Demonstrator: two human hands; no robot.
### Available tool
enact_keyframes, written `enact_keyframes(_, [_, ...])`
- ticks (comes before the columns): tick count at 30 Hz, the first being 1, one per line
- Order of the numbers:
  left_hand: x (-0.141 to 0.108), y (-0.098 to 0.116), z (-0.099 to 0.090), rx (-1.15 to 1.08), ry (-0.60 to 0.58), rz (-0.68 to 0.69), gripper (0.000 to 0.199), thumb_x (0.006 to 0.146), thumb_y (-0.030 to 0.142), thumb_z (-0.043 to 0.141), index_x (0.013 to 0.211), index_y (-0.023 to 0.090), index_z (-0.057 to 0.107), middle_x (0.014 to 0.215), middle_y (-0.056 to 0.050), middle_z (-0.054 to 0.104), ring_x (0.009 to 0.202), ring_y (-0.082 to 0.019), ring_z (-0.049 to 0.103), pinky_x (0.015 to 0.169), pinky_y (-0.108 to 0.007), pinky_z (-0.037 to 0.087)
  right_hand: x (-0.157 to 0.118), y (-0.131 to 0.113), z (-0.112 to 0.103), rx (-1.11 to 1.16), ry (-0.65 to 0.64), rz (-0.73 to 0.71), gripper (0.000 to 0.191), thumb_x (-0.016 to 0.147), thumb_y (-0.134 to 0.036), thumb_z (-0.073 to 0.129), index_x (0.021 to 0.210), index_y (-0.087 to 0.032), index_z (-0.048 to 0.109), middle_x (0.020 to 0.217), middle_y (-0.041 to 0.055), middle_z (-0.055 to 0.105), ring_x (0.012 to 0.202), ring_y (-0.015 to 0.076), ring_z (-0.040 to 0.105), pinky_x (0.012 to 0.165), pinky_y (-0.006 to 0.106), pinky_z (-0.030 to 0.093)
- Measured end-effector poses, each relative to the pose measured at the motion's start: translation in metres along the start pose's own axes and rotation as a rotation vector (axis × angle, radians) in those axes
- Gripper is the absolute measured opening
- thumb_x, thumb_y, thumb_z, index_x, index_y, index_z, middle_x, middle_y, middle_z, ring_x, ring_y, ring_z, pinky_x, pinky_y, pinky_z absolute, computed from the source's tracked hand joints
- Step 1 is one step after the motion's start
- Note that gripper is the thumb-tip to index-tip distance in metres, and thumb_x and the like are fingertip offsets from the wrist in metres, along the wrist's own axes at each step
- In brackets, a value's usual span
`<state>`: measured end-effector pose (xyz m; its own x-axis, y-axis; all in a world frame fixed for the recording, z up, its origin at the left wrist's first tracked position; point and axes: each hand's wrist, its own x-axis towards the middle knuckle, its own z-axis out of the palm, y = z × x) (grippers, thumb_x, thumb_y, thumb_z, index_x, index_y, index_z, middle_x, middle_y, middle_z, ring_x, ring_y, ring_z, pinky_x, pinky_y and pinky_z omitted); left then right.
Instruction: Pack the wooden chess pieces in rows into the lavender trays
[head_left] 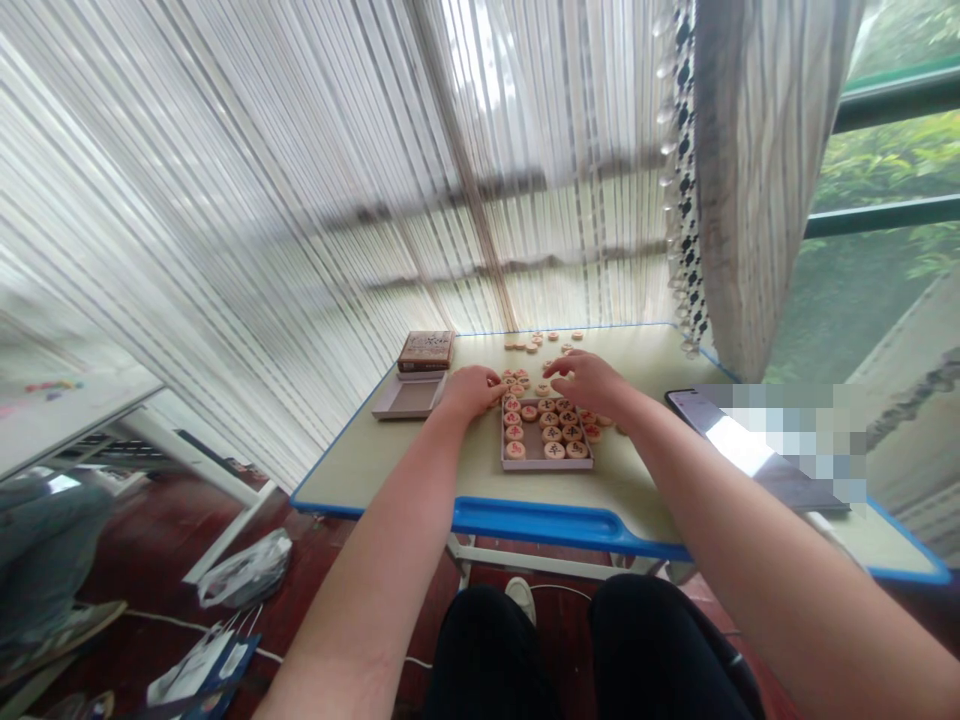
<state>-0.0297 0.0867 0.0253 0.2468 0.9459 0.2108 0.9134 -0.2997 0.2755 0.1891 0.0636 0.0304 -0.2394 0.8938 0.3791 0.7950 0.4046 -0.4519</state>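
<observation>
Left hand: bunched; I can't tell grip.
Right hand: half-curled, seemingly empty.
Discs: low sweep could scatter those beside tray.

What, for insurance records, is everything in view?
Chess pieces: many, pale, in and around front tray
Front tray: one, pinkish, desk centre
Second tray: one, pinkish, desk left
Box: one, brown, behind second tray
Device: one, dark, desk right
Desk: one, pale and blue, centre
Table: one, whitish, far left
Plastic bag: one, whitish, floor left
Handled bag: one, blue and white, floor left
Curtains: multiple, whitish, behind and right
Window: one, green-framed, right
Other person's trousers: one, greyish, left
Left hand, right hand: two, bare, beside front tray
Own legs: two, black, below
Shoe: one, white, underneath
</observation>
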Motion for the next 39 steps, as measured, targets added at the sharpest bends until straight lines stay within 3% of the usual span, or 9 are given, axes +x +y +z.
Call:
enact_keyframes(4, [0.001, 0.002, 0.001, -0.005, -0.006, 0.01, 0.032, 0.074, 0.04, 0.053, 0.094, 0.022, 0.07, 0.088, -0.007, 0.069, 0.081, -0.021, 0.06, 0.072, -0.028, 0.043, 0.0, 0.002, 0.004, -0.003, 0.028, -0.018, 0.022, 0.072, -0.025, 0.053, 0.088, -0.024, 0.069, 0.095, 0.0046, 0.058, 0.086, 0.0165, 0.054, 0.079, 0.027, 0.04])
enact_keyframes(11, [0.001, 0.002, 0.004, -0.104, 0.03, -0.014, 0.028, 0.068, 0.039, 0.06, 0.085, 0.019, 0.071, 0.08, -0.007, 0.069, 0.074, -0.02, 0.061, 0.068, -0.027, 0.044, -0.001, 0.001, 0.002, 0.002, 0.107, -0.008, 0.037, 0.071, -0.023, 0.052, 0.107, -0.02, 0.06, 0.088, 0.005, 0.059, 0.08, 0.0168, 0.053, 0.074, 0.028, 0.041])
enact_keyframes(15, [0.0, 0.005, 0.004, -0.368, 0.051, -0.099, 0.03, 0.064, 0.032, 0.067, 0.089, 0.015, 0.069, 0.078, -0.007, 0.068, 0.065, -0.016, 0.06, 0.06, -0.026, 0.045, 0.002, 0.005, -0.001, 0.03, 0.193, 0.039, 0.035, 0.072, -0.021, 0.05, 0.105, -0.018, 0.06, 0.083, 0.005, 0.06, 0.078, 0.0176, 0.053, 0.073, 0.029, 0.041])
enact_keyframes(20, [0.004, 0.006, 0.008, -0.872, 0.069, -0.049, 0.042, 0.058, 0.032, 0.074, 0.093, 0.011, 0.065, 0.083, -0.009, 0.067, 0.068, -0.015, 0.061, 0.064, -0.027, 0.048, 0.001, 0.001, 0.002, 0.092, 0.311, -0.041, 0.04, 0.073, -0.024, 0.052, 0.113, -0.02, 0.053, 0.089, 0.0054, 0.059, 0.082, 0.0189, 0.053, 0.075, 0.032, 0.042])
enact_keyframes(23, [0.004, 0.009, 0.008, -1.112, 0.0, -0.069, 0.044, 0.054, 0.028, 0.077, 0.092, 0.009, 0.064, 0.083, -0.01, 0.067, 0.072, -0.015, 0.062, 0.071, -0.03, 0.049, -0.003, -0.007, 0.006, 0.079, 0.277, -0.15, 0.038, 0.073, -0.025, 0.053, 0.111, -0.021, 0.054, 0.094, 0.0058, 0.059, 0.088, 0.0202, 0.052, 0.079, 0.035, 0.041])
enact_keyframes(27, [0.0, 0.015, 0.005, -1.263, -0.069, -0.083, 0.042, 0.053, 0.023, 0.078, 0.09, 0.009, 0.063, 0.081, -0.009, 0.067, 0.076, -0.015, 0.063, 0.079, -0.032, 0.048, -0.009, -0.018, 0.01, 0.018, 0.155, -0.237, 0.032, 0.075, -0.026, 0.053, 0.107, -0.022, 0.057, 0.1, 0.0058, 0.06, 0.096, 0.0209, 0.051, 0.086, 0.036, 0.039])
enact_keyframes(31, [-0.007, 0.022, -0.001, -1.332, -0.131, -0.06, 0.04, 0.053, 0.019, 0.078, 0.087, 0.009, 0.062, 0.081, -0.007, 0.067, 0.076, -0.014, 0.063, 0.08, -0.031, 0.048, -0.013, -0.027, 0.011, -0.046, 0.106, -0.232, 0.032, 0.078, -0.027, 0.052, 0.109, -0.022, 0.057, 0.107, 0.0064, 0.059, 0.101, 0.0215, 0.049, 0.087, 0.035, 0.038])
enact_keyframes(39, [-0.008, 0.024, -0.005, -1.415, -0.132, -0.098, 0.037, 0.054, 0.014, 0.077, 0.086, 0.009, 0.059, 0.079, -0.006, 0.065, 0.077, -0.014, 0.063, 0.08, -0.031, 0.048, -0.013, -0.035, 0.009, -0.117, 0.131, -0.206, 0.025, 0.079, -0.033, 0.051, 0.1, -0.023, 0.061, 0.103, 0.0063, 0.061, 0.1, 0.0222, 0.049, 0.086, 0.035, 0.038])
